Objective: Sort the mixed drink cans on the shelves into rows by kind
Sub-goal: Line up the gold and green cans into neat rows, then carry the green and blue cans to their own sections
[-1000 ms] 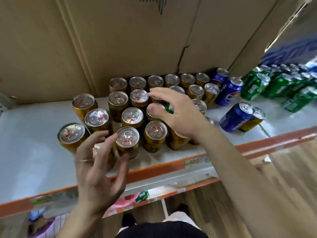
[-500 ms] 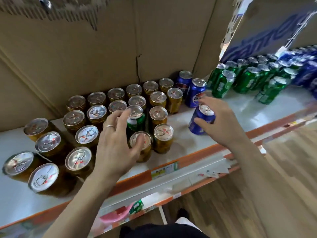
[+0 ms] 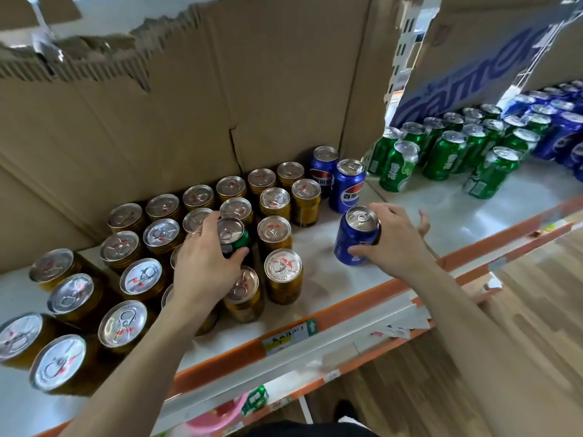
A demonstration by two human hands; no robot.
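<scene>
The left hand is wrapped around a green can standing in the middle of the gold cans, thumb on its near side and fingers over its far rim. Gold cans crowd it on all sides: one touching at 6 o'clock, one just beside at 3 o'clock, more at 9 and 12 o'clock. About twenty-two gold cans show, though the forearm hides part of the block, so the count is loose.

The right hand is clamped on a blue can that stands alone on the bare white shelf, at 3 o'clock from the gold block and well apart from it. At 12 o'clock from this can, two more blue cans stand against the cardboard backing, touching the end of the gold rows.

At 2 o'clock, past the cardboard edge, a cluster of green cans stands, roughly a dozen, with further blue cans behind them, too crowded to count. The orange shelf edge runs along the front.
</scene>
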